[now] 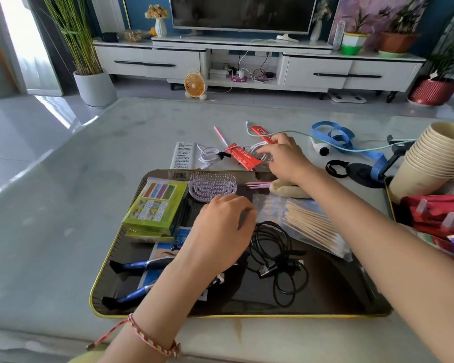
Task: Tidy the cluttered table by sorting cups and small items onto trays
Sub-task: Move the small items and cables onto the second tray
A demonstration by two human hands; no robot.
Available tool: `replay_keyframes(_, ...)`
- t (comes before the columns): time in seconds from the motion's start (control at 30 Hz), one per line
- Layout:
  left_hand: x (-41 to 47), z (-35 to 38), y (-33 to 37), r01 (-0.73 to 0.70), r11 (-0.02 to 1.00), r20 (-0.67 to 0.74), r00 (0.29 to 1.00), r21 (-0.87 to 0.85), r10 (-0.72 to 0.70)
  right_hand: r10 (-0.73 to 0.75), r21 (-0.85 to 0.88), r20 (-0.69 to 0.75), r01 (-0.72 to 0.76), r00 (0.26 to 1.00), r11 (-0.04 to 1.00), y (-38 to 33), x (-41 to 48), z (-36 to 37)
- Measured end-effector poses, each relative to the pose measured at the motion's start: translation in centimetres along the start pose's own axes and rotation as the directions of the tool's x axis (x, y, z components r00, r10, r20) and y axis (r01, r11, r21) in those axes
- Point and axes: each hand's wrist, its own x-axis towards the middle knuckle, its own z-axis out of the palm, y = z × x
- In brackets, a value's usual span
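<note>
Nearest, the tray (220, 316) sits at the near edge of the table (89, 192). On it lie pliers (136, 265) at the near left corner, a black cable (275, 247) in the middle, a bag of sticks (309, 224) toward the right edge, and a green box (155, 205) and a brush (212, 186) along the far edge.

The left hand (220, 229) hangs over the tray's middle, fingers bent down beside the black cable. Whether it holds anything, I cannot tell.

The right hand (286, 158) reaches past the tray's far edge, well apart from the left. Its bent fingers rest on a coil of white cable (207, 154) and the red packet (243, 157). A firm grip is not visible.

The packet lies just beyond the far edge, its long axis running from far left to near right. The right hand is plainly the nearer one, and the likely move is a short pull back toward the tray.

The packet bears white characters too small to read. A printed slip (182, 153) to its left and the box's label are no clearer.

Farther right lie a blue tape (333, 134) and stacked cups (430, 163) tipped on their side at the right edge.
</note>
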Motion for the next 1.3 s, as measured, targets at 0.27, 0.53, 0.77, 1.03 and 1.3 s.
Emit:
replay_keyframes(0.27,0.4,-0.3,-1.5,0.0,0.998,-0.017,1.0,0.055,0.001,-0.055,0.06,-0.002,0.055,0.999,0.997,0.5,0.7,-1.7)
replay_keyframes(0.53,0.4,-0.2,-1.2,-0.003,0.998,-0.004,1.0,0.065,0.003,0.083,0.343,-0.14,-0.031,0.987,0.939,1.3,-0.9,-3.9)
replay_keyframes(0.77,-0.3,0.0,-1.0,0.001,0.998,-0.004,1.0,0.07,-0.001,0.237,0.799,0.022,-0.16,0.971,0.579,1.1,-3.6,-6.2)
replay_keyframes(1.03,-1.0,-0.3,-1.4,0.071,0.996,-0.111,0.992,0.057,-0.064,-0.295,0.721,0.369,-0.071,0.881,0.689,-2.1,-10.1,-10.1)
replay_keyframes(1.3,-1.4,-0.2,-1.1,0.067,0.997,-0.126,0.99,0.043,-0.061,-0.357,0.308,0.549,0.214,0.756,0.927,-3.7,-12.6,-8.5)
